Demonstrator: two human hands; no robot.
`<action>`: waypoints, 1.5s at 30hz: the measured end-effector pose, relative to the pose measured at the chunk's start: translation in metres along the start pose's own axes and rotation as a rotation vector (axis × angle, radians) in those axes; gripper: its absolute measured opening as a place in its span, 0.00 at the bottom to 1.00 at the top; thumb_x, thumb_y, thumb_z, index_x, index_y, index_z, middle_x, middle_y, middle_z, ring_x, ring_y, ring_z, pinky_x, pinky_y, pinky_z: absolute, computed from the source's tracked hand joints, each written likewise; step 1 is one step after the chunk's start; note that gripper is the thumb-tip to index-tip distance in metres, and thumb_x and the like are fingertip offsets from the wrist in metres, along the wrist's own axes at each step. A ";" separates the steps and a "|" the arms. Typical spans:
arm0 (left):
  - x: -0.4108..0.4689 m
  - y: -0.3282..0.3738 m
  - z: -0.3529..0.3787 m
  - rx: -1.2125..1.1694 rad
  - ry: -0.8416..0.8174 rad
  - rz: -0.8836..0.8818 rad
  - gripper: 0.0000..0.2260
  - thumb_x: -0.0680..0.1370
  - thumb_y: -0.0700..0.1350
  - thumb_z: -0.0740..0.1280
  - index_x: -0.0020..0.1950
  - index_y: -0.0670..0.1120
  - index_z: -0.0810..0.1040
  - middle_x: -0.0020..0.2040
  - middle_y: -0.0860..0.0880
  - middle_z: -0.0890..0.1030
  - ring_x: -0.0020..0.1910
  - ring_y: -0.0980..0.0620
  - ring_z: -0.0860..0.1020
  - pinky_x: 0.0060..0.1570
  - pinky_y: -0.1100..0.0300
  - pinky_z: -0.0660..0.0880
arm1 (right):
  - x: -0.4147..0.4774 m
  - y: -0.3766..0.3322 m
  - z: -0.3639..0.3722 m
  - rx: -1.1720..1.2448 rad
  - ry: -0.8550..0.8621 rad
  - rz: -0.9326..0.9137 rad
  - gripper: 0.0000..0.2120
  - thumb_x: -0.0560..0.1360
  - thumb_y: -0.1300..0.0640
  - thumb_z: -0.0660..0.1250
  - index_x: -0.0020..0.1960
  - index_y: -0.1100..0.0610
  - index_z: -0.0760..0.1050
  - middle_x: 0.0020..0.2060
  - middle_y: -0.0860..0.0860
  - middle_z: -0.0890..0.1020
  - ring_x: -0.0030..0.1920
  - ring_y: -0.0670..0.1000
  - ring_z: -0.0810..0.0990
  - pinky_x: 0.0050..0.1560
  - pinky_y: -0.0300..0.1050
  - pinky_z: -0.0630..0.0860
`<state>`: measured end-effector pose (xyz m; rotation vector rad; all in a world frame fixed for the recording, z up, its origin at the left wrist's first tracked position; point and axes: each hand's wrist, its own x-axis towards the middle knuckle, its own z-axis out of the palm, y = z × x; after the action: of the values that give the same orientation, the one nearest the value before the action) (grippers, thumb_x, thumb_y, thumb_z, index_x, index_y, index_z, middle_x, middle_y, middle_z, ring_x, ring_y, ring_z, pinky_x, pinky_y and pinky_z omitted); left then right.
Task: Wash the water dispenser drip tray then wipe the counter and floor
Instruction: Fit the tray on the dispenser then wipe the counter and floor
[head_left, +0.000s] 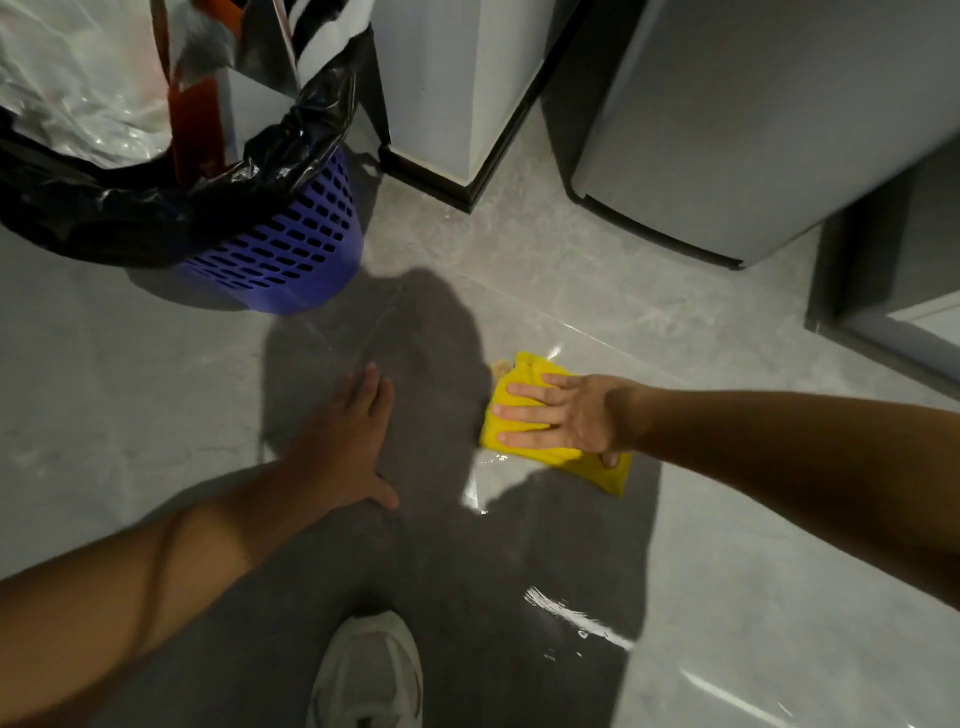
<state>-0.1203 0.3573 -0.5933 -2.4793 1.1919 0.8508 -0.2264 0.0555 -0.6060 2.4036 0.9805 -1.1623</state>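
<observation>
A folded yellow cloth (511, 415) lies on the grey tiled floor (130, 374) right of centre. My right hand (566, 418) presses flat on top of it, fingers spread and pointing left, thumb on the cloth's near edge. Wet streaks (571, 616) glint on the tile below the cloth and nearer to me. My left hand (345, 452) rests flat on the bare floor to the left, fingers apart, holding nothing. The drip tray is not in view.
A purple perforated bin (291, 254) with a black liner full of plastic stands at the upper left. A grey cabinet corner with dark plinth (457, 176) and a grey appliance (727, 156) stand behind. A white shoe (369, 675) is at the bottom.
</observation>
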 end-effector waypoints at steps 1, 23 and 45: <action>-0.001 0.001 -0.002 0.002 -0.009 -0.003 0.69 0.61 0.73 0.76 0.84 0.39 0.41 0.84 0.36 0.40 0.83 0.35 0.48 0.79 0.45 0.57 | -0.012 -0.015 0.017 0.056 0.015 0.027 0.71 0.61 0.42 0.83 0.81 0.45 0.29 0.80 0.51 0.30 0.81 0.62 0.34 0.80 0.66 0.48; 0.004 0.004 -0.003 0.081 0.014 0.001 0.71 0.56 0.76 0.76 0.83 0.36 0.51 0.83 0.31 0.50 0.81 0.32 0.58 0.75 0.42 0.64 | -0.044 -0.035 0.074 1.651 0.183 1.499 0.70 0.64 0.33 0.78 0.81 0.53 0.29 0.81 0.60 0.33 0.79 0.69 0.34 0.77 0.68 0.38; -0.002 -0.030 0.017 -0.088 0.197 0.138 0.63 0.57 0.70 0.80 0.82 0.39 0.61 0.83 0.38 0.60 0.80 0.36 0.63 0.70 0.41 0.71 | 0.068 0.080 -0.117 -0.188 0.042 0.041 0.78 0.54 0.37 0.84 0.81 0.57 0.31 0.83 0.57 0.41 0.81 0.65 0.51 0.79 0.58 0.54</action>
<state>-0.1049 0.3852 -0.6055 -2.6263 1.4338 0.7200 -0.0739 0.0896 -0.5872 2.2963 1.0010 -0.9636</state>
